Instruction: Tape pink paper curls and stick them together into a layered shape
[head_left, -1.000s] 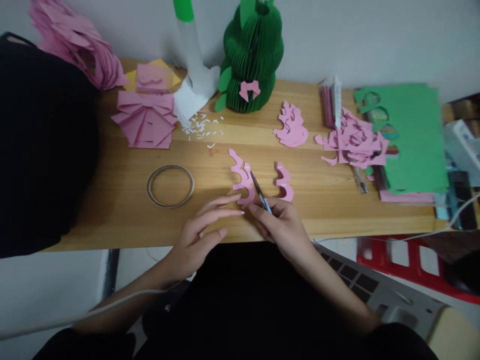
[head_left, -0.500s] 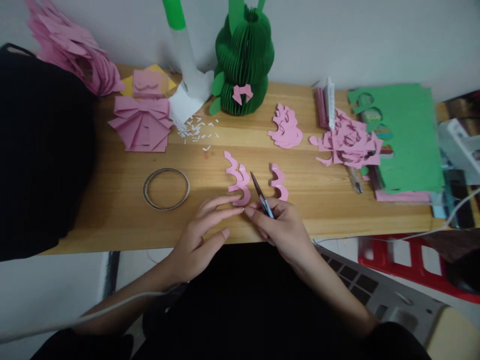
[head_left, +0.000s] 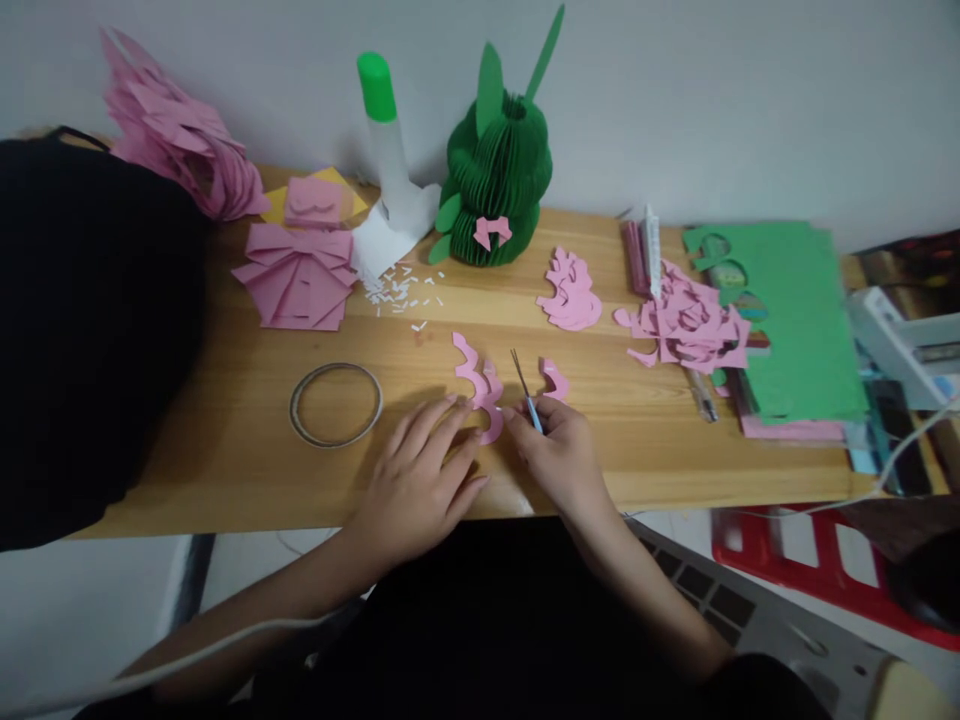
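Note:
Fingers spread, my left hand [head_left: 426,472] lies low over the desk, its fingertips beside a wavy pink paper strip [head_left: 466,358] and a second strip partly overlapping it. My right hand [head_left: 561,452] is closed around blue-handled tweezers [head_left: 533,411], whose two thin dark tips point up and away from me. The right thumb and fingertip meet at the right edge of the overlapping strips; whether they pinch a tiny bit there is too small to tell. Just behind this hand is another pink scalloped piece [head_left: 553,378], partly hidden by it.
A tape ring [head_left: 294,408] lies left. Behind are white paper bits [head_left: 397,290], a folded pink paper piece [head_left: 296,275], a green-capped bottle [head_left: 379,95] and a green honeycomb paper figure [head_left: 499,160]. Pink cutouts [head_left: 574,295], scraps [head_left: 690,325] and green sheets [head_left: 802,320] lie right.
The camera view has tilted, so the desk appears lower. My left hand has turned flatter, palm down. My right hand has moved closer to the overlapping strips, still gripping the tweezers.

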